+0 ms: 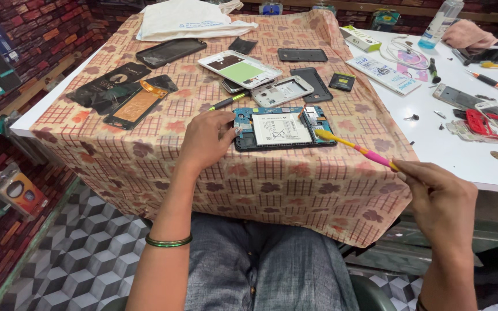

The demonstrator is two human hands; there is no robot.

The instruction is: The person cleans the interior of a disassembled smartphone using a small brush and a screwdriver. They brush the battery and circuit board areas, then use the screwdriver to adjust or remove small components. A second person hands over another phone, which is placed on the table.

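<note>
My left hand (206,141) rests on the near left edge of the opened tablet (283,129), fingers curled loosely over its corner, steadying it rather than clasping it. The tablet lies back-off near the front edge of the table, a flat dark frame with a pale rectangular battery (280,128) filling its middle and blue circuit board showing at both ends. My right hand (440,198) pinches the pink end of a slim plastic brush (355,148), thumb and fingertips closed on the handle; its yellow tip sits at the tablet's right edge, though I cannot tell whether it touches. Under everything is a soft checked cloth (295,190) with a leaf print, draped over the table's front. A black-and-yellow screwdriver (229,102) lies just behind my left hand. Farther back are a white tablet back shell (238,68) with a green panel and a glossy dark screen panel (170,52). The white tabletop (468,155) at right holds small parts too tiny to identify. A green bangle (168,241) rings my left wrist.
</note>
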